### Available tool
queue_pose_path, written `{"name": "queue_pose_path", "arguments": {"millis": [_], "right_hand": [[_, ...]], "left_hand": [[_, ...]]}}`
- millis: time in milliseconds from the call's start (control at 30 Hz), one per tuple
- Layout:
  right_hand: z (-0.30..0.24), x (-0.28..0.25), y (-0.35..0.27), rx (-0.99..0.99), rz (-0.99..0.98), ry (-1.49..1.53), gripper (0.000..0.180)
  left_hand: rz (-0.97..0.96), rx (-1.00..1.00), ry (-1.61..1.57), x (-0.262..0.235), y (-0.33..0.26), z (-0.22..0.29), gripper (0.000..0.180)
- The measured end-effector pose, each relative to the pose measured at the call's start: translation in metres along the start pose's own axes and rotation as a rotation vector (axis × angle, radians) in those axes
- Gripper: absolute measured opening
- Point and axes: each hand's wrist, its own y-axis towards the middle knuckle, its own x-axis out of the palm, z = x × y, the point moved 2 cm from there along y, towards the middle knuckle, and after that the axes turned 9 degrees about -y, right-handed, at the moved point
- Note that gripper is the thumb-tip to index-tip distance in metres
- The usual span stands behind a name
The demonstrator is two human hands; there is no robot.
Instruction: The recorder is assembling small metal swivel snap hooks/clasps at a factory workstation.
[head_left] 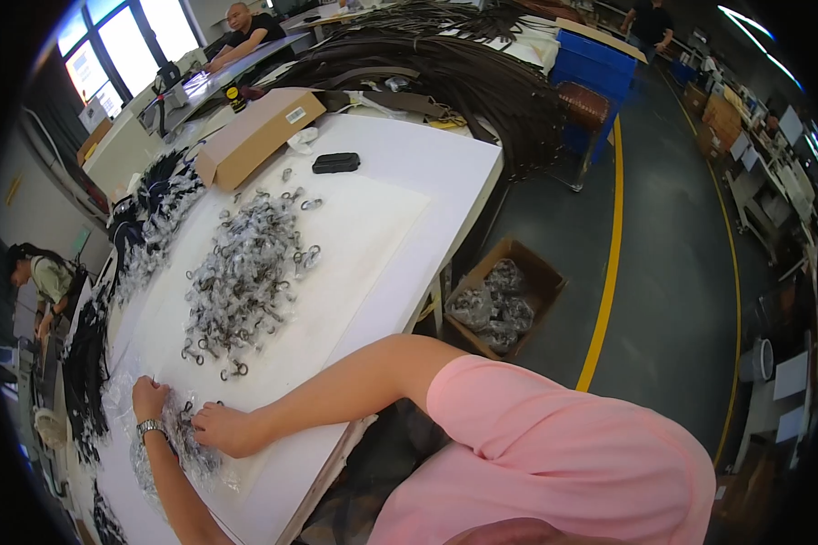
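Observation:
A clear plastic bag (202, 461) of small wrapped metal pieces lies at the near left end of the white table. My left hand (149, 400), with a metal watch on its wrist, is closed on the bag's upper edge. Just to its right, my right hand (227, 430) has its fingers curled in at the bag's side; its fingertips are partly hidden. Beyond both hands spreads a loose pile of small dark metal hooks or clasps (245, 263), many in clear wrappers. Their exact kind is too small to tell.
Dark straps with plastic-wrapped ends (86, 354) line the table's left edge. At the far end are a cardboard box (259, 136), a black case (335, 163) and long brown straps (427, 73). An open carton (541, 282) of bagged pieces stands on the floor at right. Other people work farther off.

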Motion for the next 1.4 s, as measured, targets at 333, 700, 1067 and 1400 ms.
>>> {"name": "queue_pose_path", "arguments": {"millis": [333, 700, 1067, 1400], "right_hand": [[0.005, 0.009, 0.006, -0.029, -0.003, -0.022, 0.028], [-0.002, 0.006, 0.006, -0.022, -0.055, -0.040, 0.030], [-0.005, 0.002, 0.006, -0.023, -0.015, 0.001, 0.037], [0.006, -0.084, 0.015, 0.053, 0.662, 0.180, 0.047]], "left_hand": [[0.072, 0.175, 0.230, 0.024, 0.017, -0.012, 0.010], [-0.004, 0.106, 0.363, 0.021, 0.023, -0.019, 0.018], [0.234, 0.125, 0.385, 0.008, 0.022, -0.024, 0.011], [-0.085, -0.066, -0.669, -0.099, -0.098, 0.087, 0.009]]}}
